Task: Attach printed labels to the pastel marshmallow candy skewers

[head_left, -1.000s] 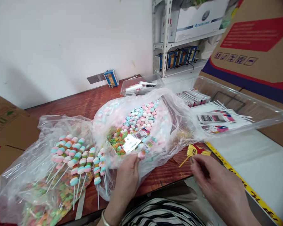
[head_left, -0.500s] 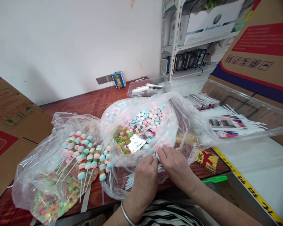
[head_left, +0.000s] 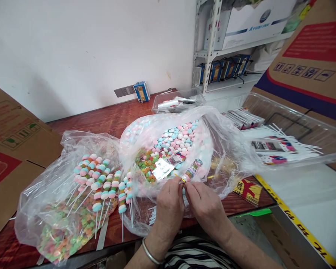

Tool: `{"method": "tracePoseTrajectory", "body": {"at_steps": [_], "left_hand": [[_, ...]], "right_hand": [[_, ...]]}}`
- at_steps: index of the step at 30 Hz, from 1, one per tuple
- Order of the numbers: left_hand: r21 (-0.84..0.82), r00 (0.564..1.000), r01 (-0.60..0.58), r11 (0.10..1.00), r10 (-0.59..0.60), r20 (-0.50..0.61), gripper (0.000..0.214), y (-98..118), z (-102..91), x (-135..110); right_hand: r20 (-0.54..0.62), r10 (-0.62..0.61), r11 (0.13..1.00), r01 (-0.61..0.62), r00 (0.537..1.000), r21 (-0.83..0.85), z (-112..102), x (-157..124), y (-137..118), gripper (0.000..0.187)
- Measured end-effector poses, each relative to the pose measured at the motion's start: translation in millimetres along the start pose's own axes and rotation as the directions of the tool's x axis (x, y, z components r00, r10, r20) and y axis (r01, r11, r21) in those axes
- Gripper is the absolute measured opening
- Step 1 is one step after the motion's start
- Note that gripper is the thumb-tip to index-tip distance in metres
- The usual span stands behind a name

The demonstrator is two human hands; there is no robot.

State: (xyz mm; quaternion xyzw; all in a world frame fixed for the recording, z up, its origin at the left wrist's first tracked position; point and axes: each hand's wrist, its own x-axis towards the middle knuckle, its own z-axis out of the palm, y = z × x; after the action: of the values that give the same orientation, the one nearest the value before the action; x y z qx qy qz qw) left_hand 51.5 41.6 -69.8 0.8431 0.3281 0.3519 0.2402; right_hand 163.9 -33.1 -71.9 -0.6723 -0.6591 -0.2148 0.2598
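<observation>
My left hand and my right hand meet at the front of the big clear bag, both pinched closed at the neck of a wrapped candy skewer. Its printed clear wrapper points up and away from me. A yellow twist tie shows between my fingertips, partly hidden by them. Behind it, the clear bag holds pastel candies and green and orange candy rings. A white label lies on them. Several unwrapped candy skewers on white sticks lie at the left.
A second plastic bag with candy rings lies under the skewers. White sticks and printed wrappers fill a clear tray at right. Cardboard boxes flank the table. A yellow packet sits near the right edge; a small bin stands behind.
The wrapped candy skewer now shows above my fingertips, where it was not visible before. My right hand has drawn lower and closer beside the left. The view has shifted slightly.
</observation>
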Motion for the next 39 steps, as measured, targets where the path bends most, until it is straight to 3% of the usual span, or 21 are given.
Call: {"method": "tracePoseTrajectory", "body": {"at_steps": [7, 10, 12, 14, 16, 18, 20, 21, 23, 24, 26, 28, 29, 30, 31, 33, 36, 39], "left_hand": [[-0.227, 0.991, 0.112, 0.967, -0.125, -0.040, 0.020, 2, -4.3, 2], [-0.420, 0.952, 0.264, 0.868, -0.304, -0.031, 0.013, 4, -3.7, 7], [-0.614, 0.884, 0.403, 0.679, -0.461, 0.070, 0.015, 6, -1.0, 10], [-0.792, 0.806, 0.472, 0.387, -0.553, 0.210, 0.022, 8, 2.0, 14], [-0.879, 0.746, 0.466, 0.104, -0.581, 0.326, 0.028, 11, 3.9, 17], [-0.885, 0.705, 0.455, -0.096, -0.569, 0.424, 0.033, 13, 4.1, 19], [-0.860, 0.689, 0.462, -0.214, -0.524, 0.501, 0.034, 14, 3.4, 20], [-0.851, 0.692, 0.470, -0.233, -0.501, 0.520, 0.033, 13, 3.1, 19], [-0.852, 0.718, 0.499, -0.160, -0.475, 0.509, 0.029, 12, 2.1, 17], [-0.854, 0.744, 0.518, -0.049, -0.466, 0.478, 0.026, 11, 1.1, 16], [-0.806, 0.830, 0.503, 0.313, -0.437, 0.348, 0.020, 8, -2.3, 13], [-0.633, 0.925, 0.365, 0.683, -0.341, 0.166, 0.017, 6, -6.8, 10], [-0.533, 0.955, 0.284, 0.797, -0.284, 0.085, 0.016, 5, -8.8, 9], [-0.461, 0.969, 0.232, 0.857, -0.247, 0.029, 0.014, 5, -10.2, 8], [-0.440, 0.970, 0.222, 0.870, -0.243, 0.008, 0.014, 5, -10.7, 8], [-0.537, 0.943, 0.311, 0.784, -0.326, 0.071, 0.015, 6, -8.7, 8], [-0.762, 0.870, 0.439, 0.476, -0.439, 0.226, 0.017, 8, -2.0, 11], [-0.867, 0.841, 0.421, 0.266, -0.474, 0.263, 0.016, 9, 2.4, 15]], "right_hand": [[-0.002, 0.034, 0.992, -0.034, 0.999, 0.123, 1, 0, 0, 0.019], [-0.019, 0.134, 0.953, -0.123, 0.991, 0.278, 2, 4, -3, 0.017], [-0.012, 0.240, 0.876, -0.211, 0.971, 0.434, 5, 7, -5, 0.017], [0.047, 0.407, 0.727, -0.355, 0.912, 0.587, 10, 11, -8, 0.010], [0.154, 0.564, 0.496, -0.482, 0.811, 0.722, 15, 14, -9, 0.007], [0.279, 0.603, 0.269, -0.520, 0.747, 0.811, 18, 17, -9, 0.019], [0.349, 0.541, 0.187, -0.514, 0.765, 0.837, 18, 19, -5, 0.026], [0.354, 0.507, 0.219, -0.514, 0.786, 0.829, 17, 20, -3, 0.024], [0.298, 0.457, 0.398, -0.491, 0.838, 0.775, 13, 19, 2, 0.015], [0.247, 0.430, 0.513, -0.460, 0.869, 0.725, 12, 19, 5, 0.015], [0.147, 0.342, 0.723, -0.360, 0.928, 0.590, 9, 17, 9, 0.022], [0.089, 0.242, 0.854, -0.256, 0.966, 0.454, 6, 16, 11, 0.026], [0.080, 0.201, 0.886, -0.216, 0.976, 0.409, 5, 15, 11, 0.028], [0.079, 0.171, 0.902, -0.188, 0.982, 0.389, 5, 16, 11, 0.028], [0.083, 0.154, 0.904, -0.174, 0.985, 0.390, 4, 16, 10, 0.028], [0.091, 0.139, 0.890, -0.165, 0.986, 0.424, 3, 19, 7, 0.028], [0.043, 0.156, 0.890, -0.160, 0.987, 0.428, 3, 22, 2, 0.029], [-0.076, 0.177, 0.918, -0.137, 0.981, 0.373, 6, 23, -2, 0.018]]}}
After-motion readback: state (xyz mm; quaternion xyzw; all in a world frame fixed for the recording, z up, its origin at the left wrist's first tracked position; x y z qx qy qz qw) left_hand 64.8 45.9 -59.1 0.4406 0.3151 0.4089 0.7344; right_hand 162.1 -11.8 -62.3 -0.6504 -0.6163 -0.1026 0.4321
